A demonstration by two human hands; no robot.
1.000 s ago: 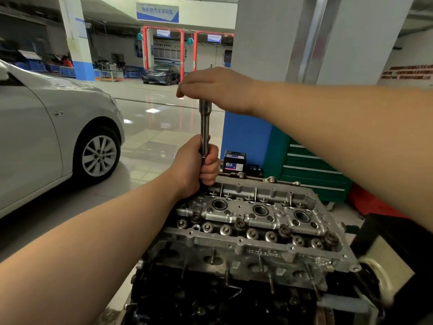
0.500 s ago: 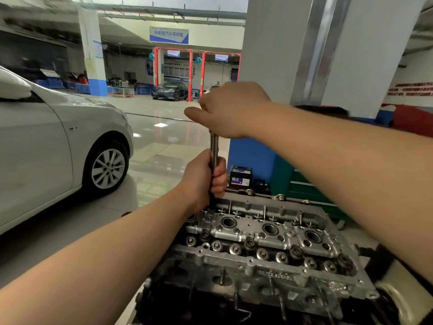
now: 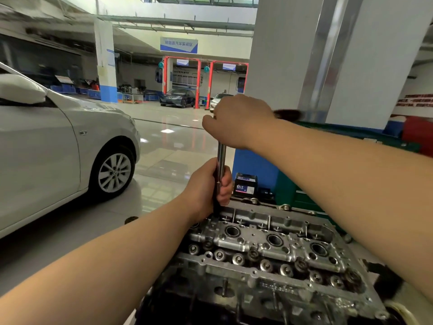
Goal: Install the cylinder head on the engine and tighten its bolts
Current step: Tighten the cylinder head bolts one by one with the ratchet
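Two hands work a long socket extension (image 3: 221, 158) standing upright at the far-left corner of the cylinder head (image 3: 269, 249), seated on the engine: left hand (image 3: 208, 186) wraps the shaft, right hand (image 3: 234, 121) clenches the top. Bolt-tightening appears underway; the next turn likely needs steady vertical alignment. Bolt, socket and wrench handle are hidden.

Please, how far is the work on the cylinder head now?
Done: the cylinder head already sits on the engine. In hand: the left hand grips the upright extension bar at the head's far left corner, the right hand holds its top. Left: how many bolts remain cannot be told.
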